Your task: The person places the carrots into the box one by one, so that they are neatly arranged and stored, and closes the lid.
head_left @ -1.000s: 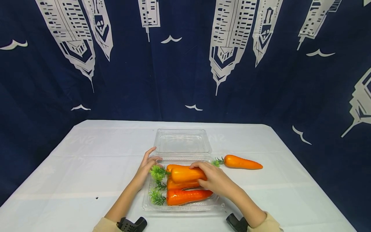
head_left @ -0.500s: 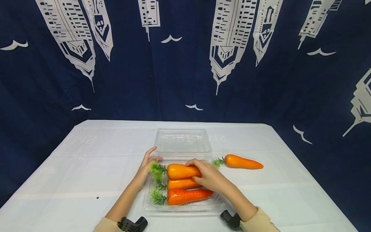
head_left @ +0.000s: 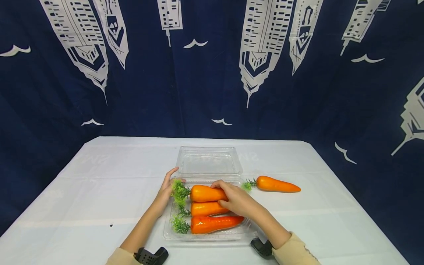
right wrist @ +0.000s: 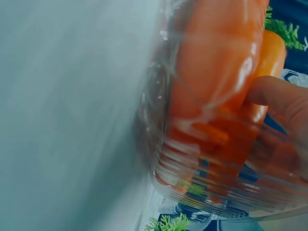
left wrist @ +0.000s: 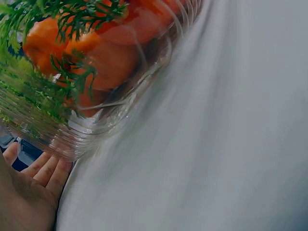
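Note:
An open clear plastic clamshell box (head_left: 212, 237) holds orange carrots with green leafy tops at its left end. My right hand (head_left: 239, 198) grips the tapered end of the rearmost carrot (head_left: 201, 193), which lies just behind the middle carrot (head_left: 204, 209). In front of these is a redder carrot (head_left: 213, 224). In the right wrist view the thumb (right wrist: 269, 91) presses on a carrot seen past the clear wall. My left hand (head_left: 164, 193) rests against the box's left side, its fingers extended; in the left wrist view the fingers (left wrist: 45, 171) touch the ribbed wall.
The box's clear lid (head_left: 209, 162) lies folded back behind it. Another carrot (head_left: 276, 184) lies on the white tabletop (head_left: 82, 206) to the right. A dark speck (head_left: 111, 225) is at the left. A navy patterned cloth (head_left: 205, 84) hangs behind the table.
My right hand has shifted left and slightly back with the rearmost carrot, which now sits behind the middle one rather than overlapping it. The left hand stays in place.

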### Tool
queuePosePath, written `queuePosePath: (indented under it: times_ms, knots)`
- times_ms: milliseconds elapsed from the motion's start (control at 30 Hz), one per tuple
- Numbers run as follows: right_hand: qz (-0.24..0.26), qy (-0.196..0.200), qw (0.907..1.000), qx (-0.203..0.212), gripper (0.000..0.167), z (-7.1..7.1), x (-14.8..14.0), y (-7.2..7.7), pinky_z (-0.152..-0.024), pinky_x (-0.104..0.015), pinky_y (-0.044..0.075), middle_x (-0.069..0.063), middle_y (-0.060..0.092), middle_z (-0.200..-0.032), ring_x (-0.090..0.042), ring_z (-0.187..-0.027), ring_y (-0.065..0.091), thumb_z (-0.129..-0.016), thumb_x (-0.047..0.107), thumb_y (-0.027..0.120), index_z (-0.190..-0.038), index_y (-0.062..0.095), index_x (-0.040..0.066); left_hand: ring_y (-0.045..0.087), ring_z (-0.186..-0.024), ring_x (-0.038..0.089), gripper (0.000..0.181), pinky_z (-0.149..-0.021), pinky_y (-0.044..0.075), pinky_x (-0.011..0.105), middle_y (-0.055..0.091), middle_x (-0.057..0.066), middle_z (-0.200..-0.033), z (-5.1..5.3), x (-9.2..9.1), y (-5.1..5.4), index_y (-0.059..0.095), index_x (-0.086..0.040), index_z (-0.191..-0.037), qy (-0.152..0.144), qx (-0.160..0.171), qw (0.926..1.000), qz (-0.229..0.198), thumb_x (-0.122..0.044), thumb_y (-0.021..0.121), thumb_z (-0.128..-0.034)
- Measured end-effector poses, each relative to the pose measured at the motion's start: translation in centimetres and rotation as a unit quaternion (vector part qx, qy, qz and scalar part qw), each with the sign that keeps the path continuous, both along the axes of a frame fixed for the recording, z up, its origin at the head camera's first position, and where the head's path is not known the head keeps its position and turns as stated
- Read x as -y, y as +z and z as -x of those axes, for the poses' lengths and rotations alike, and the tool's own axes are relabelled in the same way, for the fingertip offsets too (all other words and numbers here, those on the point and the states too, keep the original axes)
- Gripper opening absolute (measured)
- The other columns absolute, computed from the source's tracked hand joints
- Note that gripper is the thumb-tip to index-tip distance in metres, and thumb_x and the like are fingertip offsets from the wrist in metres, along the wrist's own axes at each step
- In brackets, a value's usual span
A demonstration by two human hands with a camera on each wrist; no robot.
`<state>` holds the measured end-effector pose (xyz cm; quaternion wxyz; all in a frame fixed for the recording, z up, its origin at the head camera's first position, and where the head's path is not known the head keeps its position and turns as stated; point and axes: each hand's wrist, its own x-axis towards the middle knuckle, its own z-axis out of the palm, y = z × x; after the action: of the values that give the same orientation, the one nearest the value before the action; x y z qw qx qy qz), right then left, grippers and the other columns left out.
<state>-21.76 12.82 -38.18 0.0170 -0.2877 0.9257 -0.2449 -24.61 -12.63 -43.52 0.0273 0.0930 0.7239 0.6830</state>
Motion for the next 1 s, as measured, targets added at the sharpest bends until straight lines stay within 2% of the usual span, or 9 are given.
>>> queuePosePath:
  times_ms: [200, 367, 567, 733, 1000]
  knots:
    - [-0.017, -0.002, 0.9997, -0.015, 0.039, 0.01, -0.02, -0.17, -0.091, -0.043, 0.044, -0.002, 0.057, -0.119, -0.021, -0.106, 0.055, -0.083, 0.013, 0.060, -0.119, 0.047, 0.018, 0.057, -0.095, 0.010, 0.050, -0.080, 0.048, 0.025, 0.050, 0.021, -0.124, -0.10, -0.02, 0.05, 0.022, -0.023, -0.141, 0.000, 0.013, 0.9999, -0.010, -0.024, 0.040, -0.0941]
    - [-0.041, -0.006, 0.9987, -0.032, 0.039, -0.13, -0.09, -0.19, -0.091, -0.045, 0.043, -0.003, 0.058, -0.119, -0.021, -0.106, 0.054, -0.083, 0.015, 0.059, -0.120, 0.047, 0.017, 0.056, -0.098, 0.013, 0.048, -0.083, 0.045, 0.028, 0.049, 0.019, -0.125, -0.01, -0.01, -0.05, 0.023, -0.026, -0.140, 0.003, 0.016, 0.9999, -0.001, -0.021, 0.036, -0.0943]
    - [-0.059, -0.015, 0.9970, -0.048, 0.039, -0.18, -0.25, -0.13, -0.092, -0.046, 0.041, -0.002, 0.058, -0.118, -0.020, -0.108, 0.054, -0.082, 0.016, 0.059, -0.120, 0.047, 0.017, 0.053, -0.097, 0.016, 0.055, -0.082, 0.044, 0.029, 0.046, 0.018, -0.125, 0.12, -0.01, 0.01, 0.022, -0.027, -0.140, 0.004, 0.016, 0.9998, 0.013, -0.011, 0.034, -0.0889]
    - [-0.062, -0.020, 0.9967, -0.048, 0.039, -0.23, -0.38, -0.18, -0.092, -0.047, 0.040, -0.002, 0.058, -0.119, -0.020, -0.109, 0.053, -0.082, 0.017, 0.059, -0.120, 0.048, 0.017, 0.051, -0.095, 0.016, 0.056, -0.081, 0.043, 0.029, 0.046, 0.018, -0.124, 0.19, -0.06, -0.02, 0.022, -0.027, -0.140, 0.007, 0.016, 0.9997, 0.019, -0.011, 0.034, -0.0881]
    - [-0.060, -0.025, 0.9963, -0.056, 0.040, -0.55, -0.51, -0.35, -0.098, -0.048, 0.034, 0.000, 0.055, -0.126, -0.020, -0.120, 0.048, -0.083, 0.020, 0.059, -0.122, 0.049, 0.018, 0.051, -0.091, 0.015, 0.057, -0.079, 0.043, 0.029, 0.048, 0.018, -0.120, 0.14, -0.03, -0.04, 0.023, -0.026, -0.139, 0.006, 0.008, 0.9997, 0.021, -0.008, 0.033, -0.0866]
